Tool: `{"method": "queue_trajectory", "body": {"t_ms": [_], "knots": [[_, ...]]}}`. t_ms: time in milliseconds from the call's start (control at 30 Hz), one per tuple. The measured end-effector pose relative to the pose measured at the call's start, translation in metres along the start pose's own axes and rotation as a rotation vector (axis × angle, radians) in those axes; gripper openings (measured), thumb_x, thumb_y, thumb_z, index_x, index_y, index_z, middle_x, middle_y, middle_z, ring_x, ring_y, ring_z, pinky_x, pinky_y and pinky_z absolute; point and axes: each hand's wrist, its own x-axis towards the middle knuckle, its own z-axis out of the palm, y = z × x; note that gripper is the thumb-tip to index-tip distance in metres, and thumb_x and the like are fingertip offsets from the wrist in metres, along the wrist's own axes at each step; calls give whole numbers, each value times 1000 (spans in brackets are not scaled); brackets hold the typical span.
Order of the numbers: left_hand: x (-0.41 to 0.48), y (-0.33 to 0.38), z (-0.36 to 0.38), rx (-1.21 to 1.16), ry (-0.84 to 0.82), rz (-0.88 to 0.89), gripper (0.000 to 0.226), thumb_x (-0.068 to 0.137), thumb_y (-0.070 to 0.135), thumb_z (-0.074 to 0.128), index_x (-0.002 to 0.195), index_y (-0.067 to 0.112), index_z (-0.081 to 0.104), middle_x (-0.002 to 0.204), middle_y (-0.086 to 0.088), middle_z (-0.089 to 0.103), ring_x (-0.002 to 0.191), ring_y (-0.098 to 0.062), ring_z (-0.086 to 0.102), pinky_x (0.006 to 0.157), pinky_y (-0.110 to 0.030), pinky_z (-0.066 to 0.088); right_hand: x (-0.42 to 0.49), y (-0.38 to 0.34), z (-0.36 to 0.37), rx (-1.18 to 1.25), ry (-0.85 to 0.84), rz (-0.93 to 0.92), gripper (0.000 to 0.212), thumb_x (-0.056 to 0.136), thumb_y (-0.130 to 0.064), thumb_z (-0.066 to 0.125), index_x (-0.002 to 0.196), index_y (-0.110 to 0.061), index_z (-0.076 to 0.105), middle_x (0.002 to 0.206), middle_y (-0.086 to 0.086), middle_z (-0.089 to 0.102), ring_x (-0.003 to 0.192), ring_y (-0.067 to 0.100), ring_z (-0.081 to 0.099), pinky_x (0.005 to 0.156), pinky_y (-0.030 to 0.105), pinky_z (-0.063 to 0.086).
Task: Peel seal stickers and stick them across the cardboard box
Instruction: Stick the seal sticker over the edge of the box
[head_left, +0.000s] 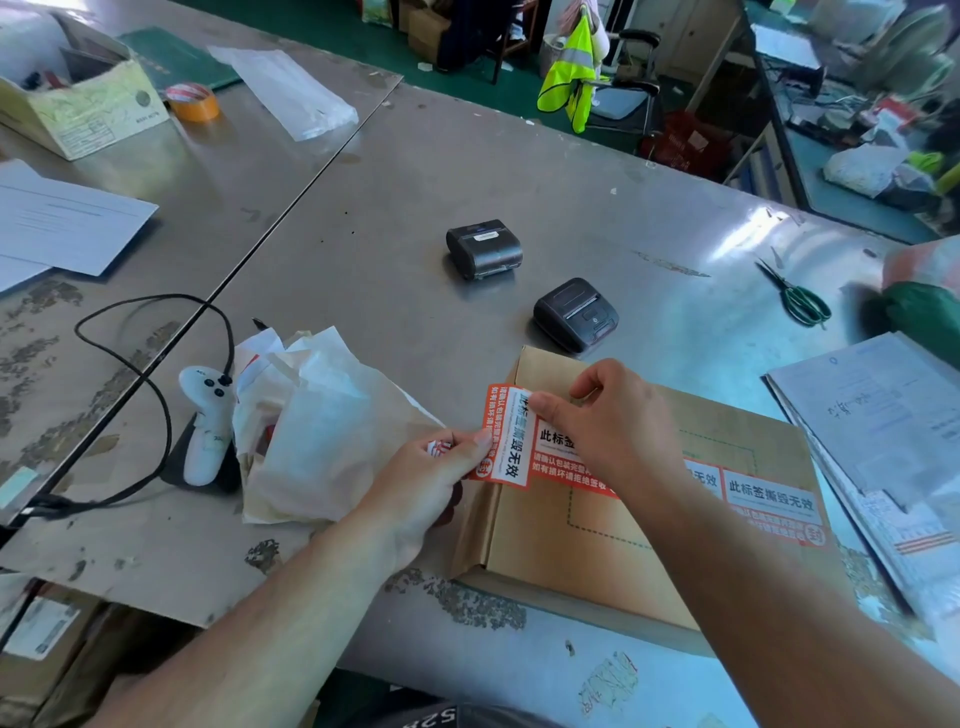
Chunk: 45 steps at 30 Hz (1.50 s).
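An orange-and-white seal sticker (505, 439) is held upright at the near left corner of a flat cardboard box (597, 525) lying on the metal surface (395, 208). The right hand (613, 431) pinches the sticker's top edge in its grip; the left hand (431, 483) pinches its lower edge. Another seal sticker strip (769, 501) already runs across the box top. Crumpled white paper (322, 426) sits just left of the box, a white scanner (205, 415) beyond it. Two black label printers (530, 283) lie farther away, green scissors (795, 296) to the right.
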Motion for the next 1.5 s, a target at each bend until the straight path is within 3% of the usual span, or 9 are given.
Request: {"method": "queue_trajectory", "body": {"t_ms": [300,467,667,833,933,1067,1200,1333,1500], "knots": [[7,-2,-2,-127,-127,-160,28,85,41,66,92,14,70,76,-1,58,41,-6,27,36,-15,19,-4,-2,-1,16,-5,-6,41,78,-63,73,85,-27,54,73,-11,63,66,6,62,58,29,51],[3,-5,3,123,43,-32,33,85,47,65,70,19,57,39,16,45,44,-8,32,46,-23,22,-4,-3,-1,11,-5,-5,41,78,-63,72,85,-27,53,73,-11,63,68,6,62,63,32,54],[-3,-13,7,49,-31,-71,32,92,46,57,85,15,59,44,17,53,36,1,40,42,-18,30,-3,0,2,-6,4,-26,41,79,-65,70,86,-28,54,71,-11,63,67,6,63,63,34,56],[22,-2,15,93,-26,-3,64,73,76,56,86,14,67,57,6,55,42,-8,39,45,-20,27,-4,1,3,-12,20,-38,42,79,-65,70,85,-27,54,72,-12,65,67,5,63,60,31,54],[35,6,23,121,32,-44,88,56,91,51,87,11,69,71,-4,59,59,-18,46,54,-26,32,-3,1,3,-3,18,-34,42,79,-65,70,84,-27,54,73,-11,65,66,5,63,58,28,52],[53,14,27,92,105,-90,75,59,85,54,84,15,65,70,-6,63,56,-18,56,58,-27,41,-2,0,2,6,12,-23,42,79,-63,71,86,-25,55,73,-10,65,67,6,63,58,29,51],[66,8,30,171,158,-66,91,49,92,44,83,13,71,84,-13,76,81,-33,74,82,-44,57,-1,1,1,4,-1,-31,42,79,-63,71,86,-24,57,73,-11,63,68,6,61,58,29,47],[60,-6,23,251,140,-12,86,64,89,39,77,10,69,63,-4,64,50,-19,57,52,-26,42,-2,2,3,-15,-10,-38,45,77,-67,69,86,-26,56,75,-11,62,70,7,60,60,30,48],[39,-28,18,70,79,11,55,90,61,49,75,13,69,52,8,61,40,-3,53,41,-14,36,7,-11,2,-73,-29,45,58,71,-78,65,83,-22,57,72,-8,68,69,12,65,66,37,56]]}}
